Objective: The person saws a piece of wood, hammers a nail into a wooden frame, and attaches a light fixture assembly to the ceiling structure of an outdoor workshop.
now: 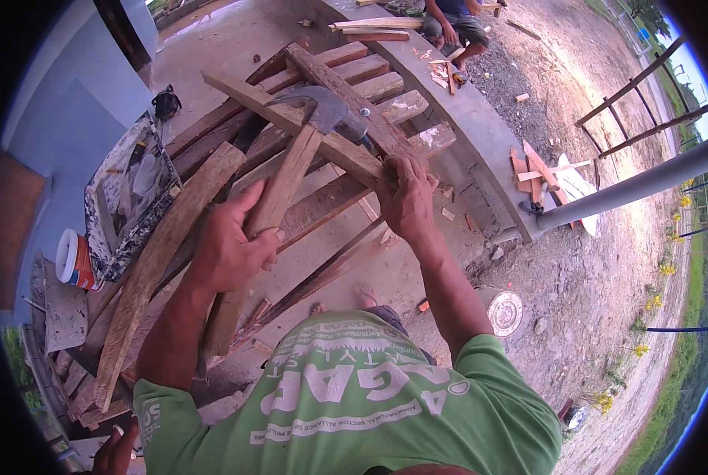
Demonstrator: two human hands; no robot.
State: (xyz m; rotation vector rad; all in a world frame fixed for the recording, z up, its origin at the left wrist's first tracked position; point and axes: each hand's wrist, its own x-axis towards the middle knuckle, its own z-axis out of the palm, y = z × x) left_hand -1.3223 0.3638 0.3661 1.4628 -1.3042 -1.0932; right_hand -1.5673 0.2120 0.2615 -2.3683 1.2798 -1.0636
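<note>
My left hand [231, 237] is wrapped round the wooden handle of a claw hammer [286, 178]. The grey steel hammer head lies over a light wooden slat [251, 96], close to my right hand. With bent fingers, my right hand [408, 194] grips the slat's near right end, where it meets a reddish-brown beam [346, 96]. Any small thing in those fingers is hidden. Both pieces rest across several parallel timbers [370, 70]. A long rough board [164, 249] slants past my left forearm.
On the left stand a paint-splattered tray [100, 229] of tools and a white bucket [73, 257]. A person [453, 24] sits beyond the concrete ledge [465, 131]. A grey pipe [639, 186] and wood scraps [536, 170] lie right. Another hand [116, 453] shows lower left.
</note>
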